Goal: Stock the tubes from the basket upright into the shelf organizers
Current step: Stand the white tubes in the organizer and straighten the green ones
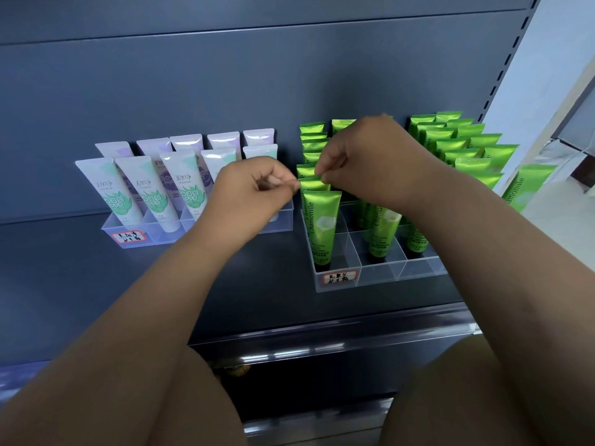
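Note:
A clear organizer (376,278) on the dark shelf holds several upright green Chamomile tubes. In its left column, the second tube from the front (314,183) has its flat top edge pinched from both sides: my left hand (254,185) pinches the left corner and my right hand (367,162) pinches the right corner. The front green tube (318,226) stands upright just in front of it. A second clear organizer (151,235) to the left holds several white and lilac tubes (180,185). The basket is not in view.
The grey shelf back panel (257,75) rises behind the organizers. One green tube (528,188) leans at the far right, outside the organizer. The shelf's front edge (322,326) runs below, with a lower shelf beneath it. A slotted upright (512,49) marks the right end.

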